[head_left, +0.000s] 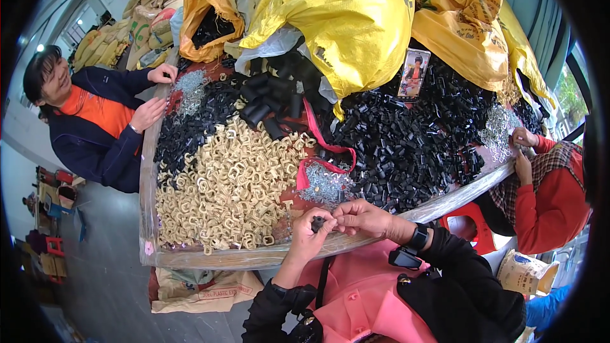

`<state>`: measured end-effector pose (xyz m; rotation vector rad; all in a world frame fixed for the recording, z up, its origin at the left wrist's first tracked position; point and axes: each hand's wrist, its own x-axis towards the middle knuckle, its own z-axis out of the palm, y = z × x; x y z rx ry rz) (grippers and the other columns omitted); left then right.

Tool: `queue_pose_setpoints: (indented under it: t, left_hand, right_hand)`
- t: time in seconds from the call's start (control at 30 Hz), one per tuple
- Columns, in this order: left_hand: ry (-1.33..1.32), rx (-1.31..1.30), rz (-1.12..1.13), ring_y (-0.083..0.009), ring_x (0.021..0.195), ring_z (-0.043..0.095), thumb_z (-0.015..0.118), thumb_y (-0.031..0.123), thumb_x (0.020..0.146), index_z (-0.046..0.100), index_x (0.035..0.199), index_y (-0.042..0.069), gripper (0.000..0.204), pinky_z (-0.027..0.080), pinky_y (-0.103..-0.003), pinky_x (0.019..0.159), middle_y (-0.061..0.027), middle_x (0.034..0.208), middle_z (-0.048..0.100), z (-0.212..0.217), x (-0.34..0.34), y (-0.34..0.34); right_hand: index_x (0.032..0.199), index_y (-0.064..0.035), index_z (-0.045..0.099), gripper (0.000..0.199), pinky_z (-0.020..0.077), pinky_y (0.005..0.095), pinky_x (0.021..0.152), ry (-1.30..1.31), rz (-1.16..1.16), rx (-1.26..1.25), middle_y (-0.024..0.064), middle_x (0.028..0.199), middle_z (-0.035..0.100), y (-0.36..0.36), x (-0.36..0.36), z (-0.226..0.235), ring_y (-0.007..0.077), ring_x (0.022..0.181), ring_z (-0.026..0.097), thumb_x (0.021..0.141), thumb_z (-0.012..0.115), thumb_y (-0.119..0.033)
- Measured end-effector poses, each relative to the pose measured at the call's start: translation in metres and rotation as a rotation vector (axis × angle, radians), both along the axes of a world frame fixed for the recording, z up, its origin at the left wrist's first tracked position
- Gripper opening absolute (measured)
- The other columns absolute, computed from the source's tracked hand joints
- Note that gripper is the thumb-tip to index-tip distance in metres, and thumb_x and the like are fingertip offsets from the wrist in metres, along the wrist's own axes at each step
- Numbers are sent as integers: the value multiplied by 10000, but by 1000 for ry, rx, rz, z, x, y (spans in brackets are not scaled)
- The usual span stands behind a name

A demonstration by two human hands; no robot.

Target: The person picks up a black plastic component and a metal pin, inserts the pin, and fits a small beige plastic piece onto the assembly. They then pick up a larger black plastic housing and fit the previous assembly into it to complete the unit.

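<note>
Left hand fingers pinched on small black part, near desk edge | right hand fingers closed on the same part | silvery clip pile just beyond | judged best: steady part, align squarely, press gently.

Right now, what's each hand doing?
Left hand: fingers closed on a small black part.
Right hand: fingers pinched at the same part.
</note>
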<state>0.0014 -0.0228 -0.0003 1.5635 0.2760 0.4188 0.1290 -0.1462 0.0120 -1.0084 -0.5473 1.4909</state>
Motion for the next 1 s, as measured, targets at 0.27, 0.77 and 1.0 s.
queue_pose_setpoints:
  t: [0.27, 0.77, 1.0]
  left_hand:
    - [-3, -20, 90, -67, 636, 519, 614, 91, 782, 555, 787, 7, 102, 430, -202, 579, -13, 724, 562, 3, 3, -13]
    - [40, -359, 258, -69, 566, 498, 586, 98, 802, 542, 815, 3, 105, 402, -197, 496, -22, 679, 554, -4, 7, -13]
    - [-12, -802, 93, -76, 552, 487, 594, 84, 791, 533, 892, 22, 134, 381, -199, 471, -6, 649, 527, 9, 7, -9]
  right_hand:
    - [849, -42, 544, 121, 363, 168, 522, 50, -42, 52, -3, 749, 530, -5, -3, -1, 39, 597, 440, 860, 511, -157]
    - [833, -24, 509, 146, 394, 205, 556, -679, -215, 114, 3, 705, 514, 11, -12, 7, 70, 641, 475, 866, 506, -166]
    - [855, -40, 513, 130, 369, 178, 516, 166, -213, 83, 8, 705, 523, 10, -2, -3, 63, 570, 456, 858, 511, -170]
